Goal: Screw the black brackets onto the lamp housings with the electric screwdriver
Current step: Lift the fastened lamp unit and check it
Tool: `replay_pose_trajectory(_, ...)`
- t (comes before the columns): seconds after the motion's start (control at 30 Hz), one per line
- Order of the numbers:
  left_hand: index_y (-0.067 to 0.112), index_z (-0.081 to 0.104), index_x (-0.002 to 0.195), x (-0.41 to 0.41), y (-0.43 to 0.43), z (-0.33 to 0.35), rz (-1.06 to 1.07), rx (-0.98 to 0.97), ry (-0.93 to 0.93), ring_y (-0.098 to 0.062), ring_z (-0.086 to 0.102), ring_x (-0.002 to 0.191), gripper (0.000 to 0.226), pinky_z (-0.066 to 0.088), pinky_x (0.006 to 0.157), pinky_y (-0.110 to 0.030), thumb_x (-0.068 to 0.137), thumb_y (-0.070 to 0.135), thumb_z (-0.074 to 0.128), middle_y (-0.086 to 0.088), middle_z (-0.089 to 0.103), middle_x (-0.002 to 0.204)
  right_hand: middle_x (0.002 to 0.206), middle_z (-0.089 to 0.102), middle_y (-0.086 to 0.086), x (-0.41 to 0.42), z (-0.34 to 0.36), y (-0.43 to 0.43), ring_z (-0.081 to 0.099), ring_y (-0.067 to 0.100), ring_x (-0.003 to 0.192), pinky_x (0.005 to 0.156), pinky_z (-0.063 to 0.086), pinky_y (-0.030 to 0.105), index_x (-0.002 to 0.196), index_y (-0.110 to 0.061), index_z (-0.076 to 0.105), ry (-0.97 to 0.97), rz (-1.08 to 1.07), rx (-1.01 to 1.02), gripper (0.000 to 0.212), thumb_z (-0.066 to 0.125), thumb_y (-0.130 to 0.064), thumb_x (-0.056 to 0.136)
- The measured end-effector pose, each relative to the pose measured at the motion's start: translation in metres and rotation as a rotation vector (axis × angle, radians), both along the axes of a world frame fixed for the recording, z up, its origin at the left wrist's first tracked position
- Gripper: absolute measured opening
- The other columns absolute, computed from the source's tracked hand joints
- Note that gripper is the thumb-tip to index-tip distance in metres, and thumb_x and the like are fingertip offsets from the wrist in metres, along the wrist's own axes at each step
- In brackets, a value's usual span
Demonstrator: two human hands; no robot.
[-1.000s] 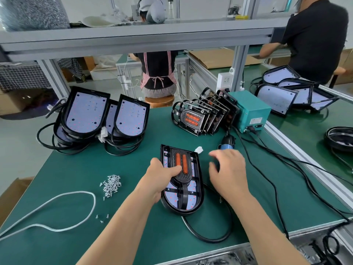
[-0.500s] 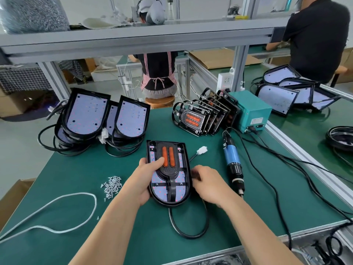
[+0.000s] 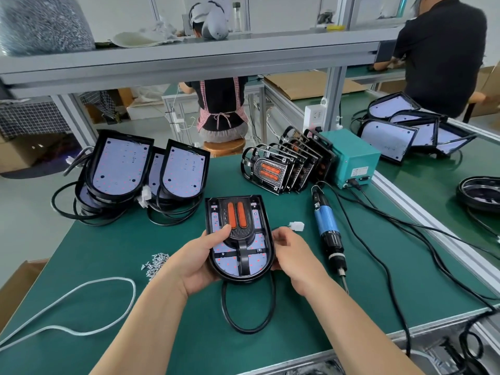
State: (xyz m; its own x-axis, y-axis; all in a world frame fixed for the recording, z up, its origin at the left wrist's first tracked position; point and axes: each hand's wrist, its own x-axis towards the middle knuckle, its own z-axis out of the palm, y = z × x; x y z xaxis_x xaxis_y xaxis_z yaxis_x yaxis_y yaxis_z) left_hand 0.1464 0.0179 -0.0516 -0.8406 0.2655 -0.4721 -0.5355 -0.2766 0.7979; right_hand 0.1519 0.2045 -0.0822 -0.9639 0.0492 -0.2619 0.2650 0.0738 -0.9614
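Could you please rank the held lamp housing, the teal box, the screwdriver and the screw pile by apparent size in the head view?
1. Lamp housing, though it is nearest the camera.
2. Teal box, farther off, so unsure against the housing.
3. Screwdriver.
4. Screw pile.

Centre frame, the black lamp housing carries two orange strips; right of it lies a blue-bodied electric screwdriver on the green table; a teal box sits upper right.

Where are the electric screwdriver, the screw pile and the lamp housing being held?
electric screwdriver [image 3: 326,222]: head view, blue grip section.
screw pile [image 3: 157,262]: head view, middle of the heap.
lamp housing [image 3: 266,226]: head view, right black rim.
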Motion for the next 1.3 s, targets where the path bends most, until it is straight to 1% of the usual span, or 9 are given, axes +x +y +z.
replay_pose_trajectory(0.17, 0.01, 0.053, 0.139, 0.002, 0.014, 0.008, -0.01, -0.015, 0.213, -0.034, 0.062, 0.121, 0.046, 0.052, 0.1, -0.045, 0.093, 0.015, 0.058, -0.015, 0.067, 0.128, 0.104, 0.078, 0.003, 0.007, 0.02, 0.006, 0.074, 0.018, 0.089, 0.082, 0.057, 0.034, 0.104, -0.016, 0.078, -0.111, 0.037, -0.494, 0.031, 0.057, -0.039, 0.101)
replay_pose_trajectory(0.3, 0.009, 0.056, 0.135, 0.0, 0.021, 0.013, -0.079, -0.035, 0.334, -0.031, 0.065, 0.117, 0.043, 0.057, 0.094, -0.038, 0.094, 0.02, 0.059, -0.015, 0.068, 0.127, 0.113, 0.076, 0.014, 0.005, 0.032, 0.017, 0.07, 0.033, 0.112, 0.107, 0.05, 0.049, 0.119, -0.004, 0.072, -0.026, 0.135, -0.455, 0.031, 0.073, -0.016, 0.09)
replay_pose_trajectory(0.5, 0.011, 0.072, 0.118, -0.009, 0.036, 0.004, 0.022, -0.035, 0.384, -0.025, 0.065, 0.116, 0.069, 0.052, 0.093, -0.034, 0.098, 0.064, 0.033, -0.011, 0.071, 0.121, 0.111, 0.076, 0.012, -0.002, 0.053, 0.04, 0.07, 0.028, 0.106, 0.111, 0.045, 0.051, 0.117, -0.002, 0.071, 0.135, -0.059, -0.375, 0.037, 0.08, -0.017, 0.085)
replay_pose_trajectory(0.7, 0.017, 0.071, 0.085, -0.008, 0.05, -0.041, 0.214, -0.632, 0.445, -0.023, 0.07, 0.088, 0.034, 0.05, 0.081, -0.033, 0.102, 0.035, 0.049, 0.001, 0.076, 0.084, 0.101, 0.079, 0.006, -0.016, 0.075, 0.098, 0.074, 0.015, 0.08, 0.067, 0.056, 0.026, 0.117, -0.007, 0.067, 0.224, -0.33, -0.495, 0.037, 0.08, -0.02, 0.086)
replay_pose_trajectory(0.87, 0.037, 0.067, 0.075, 0.003, 0.055, -0.052, 0.172, -0.849, 0.561, -0.009, 0.065, 0.084, 0.023, 0.047, 0.073, -0.026, 0.096, 0.03, 0.06, 0.016, 0.072, 0.082, 0.095, 0.078, 0.001, -0.043, 0.084, 0.169, 0.073, 0.014, 0.082, 0.078, 0.058, 0.031, 0.116, -0.011, 0.067, 0.257, -0.588, -0.578, 0.034, 0.079, -0.022, 0.087)
replay_pose_trajectory(0.97, 0.03, 0.068, 0.074, 0.007, 0.06, -0.051, 0.221, -0.938, 0.618, 0.0, 0.06, 0.075, 0.02, 0.044, 0.068, -0.019, 0.093, 0.025, 0.065, 0.01, 0.069, 0.075, 0.09, 0.076, 0.0, -0.058, 0.08, 0.211, 0.071, 0.008, 0.066, 0.059, 0.055, 0.021, 0.104, -0.013, 0.064, 0.294, -0.751, -0.631, 0.022, 0.078, -0.022, 0.09)
replay_pose_trajectory(1.1, 0.024, 0.069, 0.074, 0.008, 0.063, -0.049, 0.24, -0.963, 0.654, 0.004, 0.058, 0.076, 0.016, 0.038, 0.062, -0.001, 0.09, 0.022, 0.07, 0.011, 0.067, 0.072, 0.125, 0.063, 0.009, -0.079, 0.065, 0.257, 0.062, 0.01, 0.084, 0.074, 0.056, 0.02, 0.133, -0.005, 0.054, 0.244, -0.921, -0.63, 0.051, 0.075, -0.028, 0.093)
replay_pose_trajectory(1.23, 0.02, 0.068, 0.072, 0.007, 0.066, -0.048, 0.243, -0.956, 0.669, 0.0, 0.058, 0.08, 0.016, 0.037, 0.062, 0.0, 0.087, 0.018, 0.072, 0.019, 0.064, 0.071, 0.147, 0.048, 0.016, -0.096, 0.051, 0.29, 0.053, 0.024, 0.132, 0.107, 0.046, 0.036, 0.141, -0.008, 0.043, 0.176, -1.061, -0.563, 0.06, 0.074, -0.027, 0.093)
replay_pose_trajectory(1.3, 0.019, 0.068, 0.072, 0.006, 0.068, -0.047, 0.242, -0.948, 0.672, -0.001, 0.058, 0.08, 0.016, 0.037, 0.063, 0.001, 0.087, 0.015, 0.073, 0.019, 0.064, 0.07, 0.148, 0.048, 0.014, -0.102, 0.045, 0.304, 0.059, 0.019, 0.119, 0.107, 0.046, 0.037, 0.142, -0.008, 0.043, 0.158, -1.091, -0.541, 0.056, 0.071, -0.023, 0.095)
